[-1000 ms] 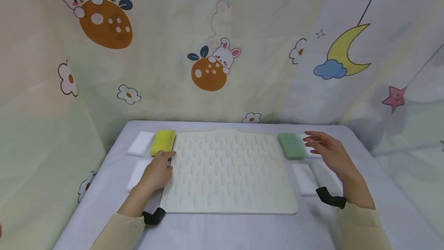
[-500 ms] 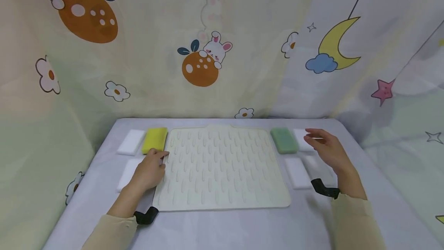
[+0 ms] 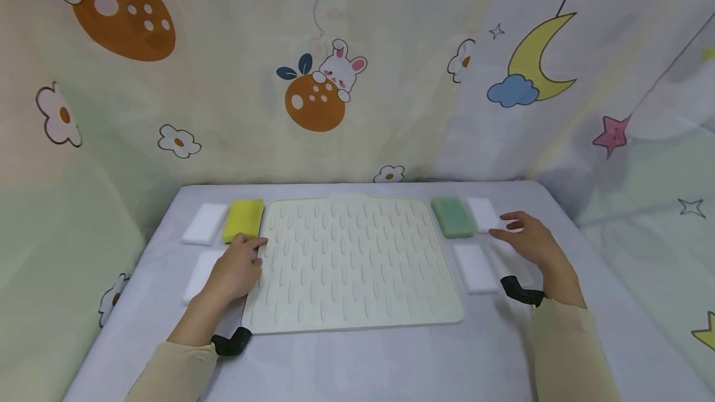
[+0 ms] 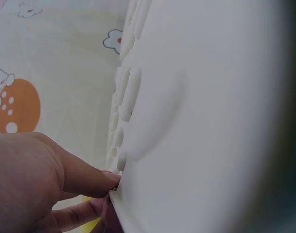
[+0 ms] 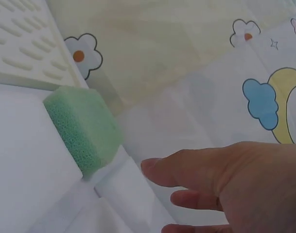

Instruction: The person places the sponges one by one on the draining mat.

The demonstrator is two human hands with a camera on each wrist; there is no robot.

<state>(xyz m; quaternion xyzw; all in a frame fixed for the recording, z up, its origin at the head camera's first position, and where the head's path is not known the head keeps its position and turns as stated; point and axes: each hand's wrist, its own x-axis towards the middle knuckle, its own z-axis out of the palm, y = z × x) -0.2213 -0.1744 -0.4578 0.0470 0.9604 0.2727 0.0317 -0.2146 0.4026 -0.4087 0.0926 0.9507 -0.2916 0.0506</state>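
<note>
A white ridged mat (image 3: pixel 357 265) lies flat in the middle of the table. At its left edge is my left hand (image 3: pixel 231 268), thumb and index fingertips touching the edge; the left wrist view shows the thumb (image 4: pixel 92 179) there, the other fingers partly hidden. My right hand (image 3: pixel 530 244) hovers over the table to the right, fingers loosely bent and apart, holding nothing. Nearest to it lies a white sponge pad (image 3: pixel 481 214), beside a green sponge (image 3: pixel 452 217). A yellow sponge (image 3: pixel 243 219) sits just beyond the left hand.
Two white pads lie at the left, one at the back (image 3: pixel 205 224) and one partly behind the left wrist (image 3: pixel 200 276). Another white pad (image 3: pixel 475 268) is right of the mat. A patterned cloth (image 3: pixel 240 110) hangs behind the table (image 3: pixel 357 365).
The head view has shifted. My right hand has moved slightly right of the back white pad, baring more of it, and its thumb and fingers have parted. The left hand stays at the mat's edge.
</note>
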